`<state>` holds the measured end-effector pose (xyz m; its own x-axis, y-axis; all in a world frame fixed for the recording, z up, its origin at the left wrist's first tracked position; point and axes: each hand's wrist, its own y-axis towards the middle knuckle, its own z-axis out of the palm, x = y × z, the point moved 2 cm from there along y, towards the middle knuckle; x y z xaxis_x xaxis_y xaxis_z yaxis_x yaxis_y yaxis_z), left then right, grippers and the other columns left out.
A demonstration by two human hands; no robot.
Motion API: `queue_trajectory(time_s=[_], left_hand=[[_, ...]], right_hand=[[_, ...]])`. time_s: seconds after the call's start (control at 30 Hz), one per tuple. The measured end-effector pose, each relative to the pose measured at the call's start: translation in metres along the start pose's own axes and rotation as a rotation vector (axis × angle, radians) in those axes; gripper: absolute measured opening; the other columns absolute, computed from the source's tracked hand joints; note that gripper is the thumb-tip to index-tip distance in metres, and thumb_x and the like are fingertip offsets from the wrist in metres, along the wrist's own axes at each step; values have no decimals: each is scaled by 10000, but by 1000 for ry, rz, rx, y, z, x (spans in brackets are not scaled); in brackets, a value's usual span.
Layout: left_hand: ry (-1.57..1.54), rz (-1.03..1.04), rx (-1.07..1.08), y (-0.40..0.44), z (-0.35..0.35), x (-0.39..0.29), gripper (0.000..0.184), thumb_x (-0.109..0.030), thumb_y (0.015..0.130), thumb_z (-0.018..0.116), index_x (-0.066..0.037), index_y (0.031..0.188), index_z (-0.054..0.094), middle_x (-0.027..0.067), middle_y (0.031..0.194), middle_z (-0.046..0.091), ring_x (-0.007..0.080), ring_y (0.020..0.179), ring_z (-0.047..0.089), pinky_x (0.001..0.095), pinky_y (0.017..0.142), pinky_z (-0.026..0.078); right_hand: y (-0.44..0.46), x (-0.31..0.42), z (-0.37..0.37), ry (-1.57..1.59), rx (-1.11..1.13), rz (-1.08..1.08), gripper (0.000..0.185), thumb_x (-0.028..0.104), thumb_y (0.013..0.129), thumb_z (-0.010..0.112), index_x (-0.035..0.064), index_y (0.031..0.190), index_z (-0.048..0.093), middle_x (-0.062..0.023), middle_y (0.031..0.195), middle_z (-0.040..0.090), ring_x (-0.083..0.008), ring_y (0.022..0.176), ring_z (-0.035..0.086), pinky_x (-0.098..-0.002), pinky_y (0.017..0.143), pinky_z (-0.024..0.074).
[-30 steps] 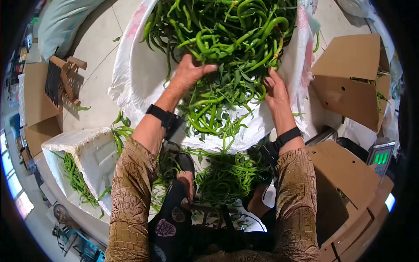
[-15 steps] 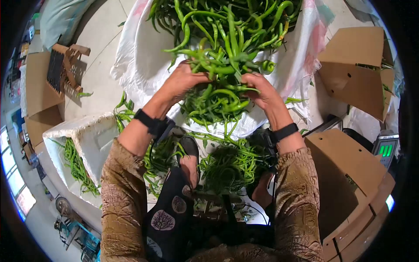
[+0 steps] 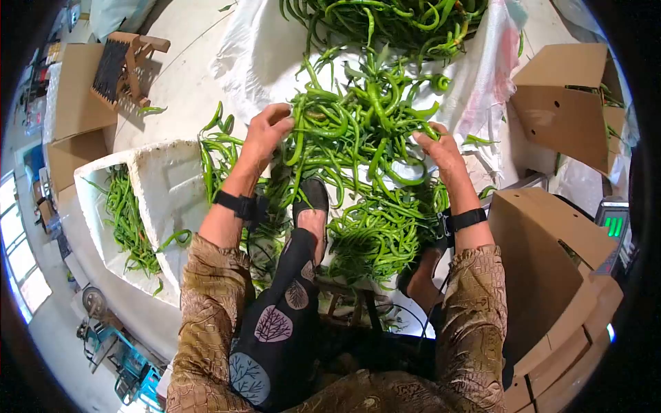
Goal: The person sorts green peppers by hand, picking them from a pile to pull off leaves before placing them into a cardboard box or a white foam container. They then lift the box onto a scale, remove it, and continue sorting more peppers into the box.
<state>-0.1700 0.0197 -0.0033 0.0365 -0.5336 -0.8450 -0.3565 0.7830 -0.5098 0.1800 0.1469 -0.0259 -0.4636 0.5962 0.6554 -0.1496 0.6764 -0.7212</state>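
Observation:
Long green peppers (image 3: 365, 127) with some leaves lie spread over the near part of a white woven sack (image 3: 251, 65). A bigger heap of peppers (image 3: 406, 20) fills the sack farther back. At the left edge of the spread peppers is my left hand (image 3: 270, 132), its fingers apart and nothing held in them. My right hand (image 3: 438, 146) is at the right edge, thumb and fingers closed around a green pepper. Between my feet another pile of peppers (image 3: 379, 237) lies on the floor.
Left of me a white foam box (image 3: 172, 172) holds peppers, with a small wooden stool (image 3: 127, 69) beyond. Cardboard boxes (image 3: 564, 103) (image 3: 537, 275) and a scale with a green display (image 3: 613, 224) stand to the right. Loose peppers lie near the foam box.
Both hands have moved apart and nearer to me from the middle of the sack. Peppers from the heap now lie spread between them. The view has shifted, and my left hand has opened.

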Motion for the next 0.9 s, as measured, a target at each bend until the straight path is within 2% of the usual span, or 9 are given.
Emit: queue_trajectory(time_s=[0.17,0.27,0.4,0.5,0.57,0.63,0.73,0.83,0.9], left_hand=[[-89,-108,-196,-10,-26,58,363,-120,839,637,31,1166,589,118,1055,665,196,922,628,306,818,505],[526,174,-60,-14,-9,89,411,-158,808,665,0,1179,585,189,1047,653,289,924,632,372,828,496],[347,17,87,-30,8,46,433,-130,788,663,-2,1192,571,212,1046,608,355,963,596,426,861,469],[692,653,-419,-37,16,3,433,-49,749,632,-11,1174,557,195,1110,568,388,1065,512,458,931,404],[722,749,-383,-41,28,-21,431,-57,732,660,-33,1151,562,175,1136,550,369,1094,494,449,923,401],[791,835,-98,-41,52,-29,478,-60,732,701,-31,1189,563,168,1145,562,352,1072,519,432,913,411],[919,731,-43,-33,69,-16,365,-75,718,715,-68,1072,628,125,1010,604,322,1011,535,427,857,395],[801,738,-91,-47,81,-25,271,-58,710,694,-101,975,655,77,935,622,299,976,544,422,796,401],[560,949,96,-71,93,-39,257,-52,706,687,-95,958,661,78,928,620,289,939,556,410,768,415]], right_hand=[[1,-18,20,71,128,-116,358,239,835,709,-1,1079,607,-42,915,646,-137,751,564,-301,702,459],[-23,-16,38,66,261,248,338,331,898,650,35,1056,617,-43,876,652,-111,684,574,-244,585,468],[-29,-36,42,213,355,264,392,389,897,657,85,1129,570,-37,933,648,-136,764,622,-255,652,489],[-55,-26,43,184,139,203,364,287,880,679,33,1130,599,-52,949,642,-117,745,565,-259,631,465],[-61,-22,37,224,-8,94,385,253,860,692,19,1150,593,-63,980,638,-117,792,558,-276,689,461],[-61,-36,35,89,-37,69,465,236,855,686,-5,1227,547,-89,1025,620,-145,868,565,-295,782,464],[-90,-33,43,123,-195,-68,645,273,876,656,-43,1377,400,-188,1331,490,-264,1139,531,-350,928,434],[-128,-12,52,195,-135,-63,551,313,902,638,-33,1308,501,-145,1242,569,-230,1128,541,-334,937,430],[-140,-4,64,311,-20,-20,457,304,944,592,-9,1274,549,-110,1209,598,-202,1084,568,-325,932,442]])
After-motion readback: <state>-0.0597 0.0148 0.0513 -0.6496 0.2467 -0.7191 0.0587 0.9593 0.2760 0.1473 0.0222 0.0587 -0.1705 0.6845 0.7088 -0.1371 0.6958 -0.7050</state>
